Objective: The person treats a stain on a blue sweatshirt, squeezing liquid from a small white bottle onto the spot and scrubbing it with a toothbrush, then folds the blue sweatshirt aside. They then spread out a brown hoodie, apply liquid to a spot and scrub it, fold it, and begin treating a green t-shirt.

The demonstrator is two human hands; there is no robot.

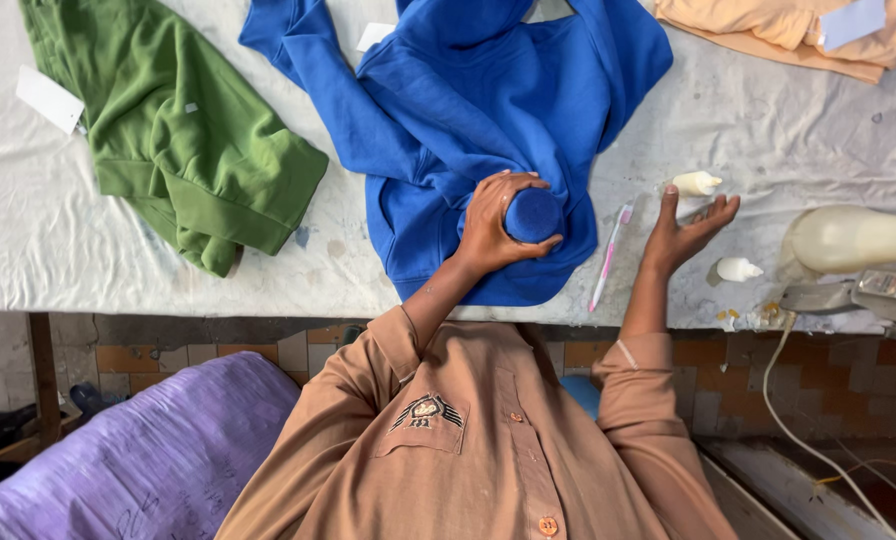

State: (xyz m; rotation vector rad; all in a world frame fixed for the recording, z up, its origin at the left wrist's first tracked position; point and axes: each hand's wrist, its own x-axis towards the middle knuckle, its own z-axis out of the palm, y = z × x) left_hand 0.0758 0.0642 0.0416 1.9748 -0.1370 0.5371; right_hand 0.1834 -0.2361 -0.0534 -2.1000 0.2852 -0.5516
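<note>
A worktable point(28, 250) under a stained white cloth stands above a floor of what looks like worn orange-and-pale tiles point(128, 355).

We see 3 paper labels on the tabletop point(28, 250): a white tag point(50, 99) beside the green garment point(183, 140), a small white tag point(374, 36) at the blue garment point(488, 110), and a pale blue card point(852, 20) on the peach garment point(768, 30).

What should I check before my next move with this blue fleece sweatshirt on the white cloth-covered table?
1. Left hand grips a rounded bunch of the blue fleece sweatshirt: ok.
2. Right hand open, palm up, empty: ok.
3. Pink-and-white plastic toothbrush lies beside the right hand, untouched: ok.
4. What sits under the bunched fabric: cannot tell.
5. Green fleece sweatshirt lies apart from the blue one: ok.
</note>
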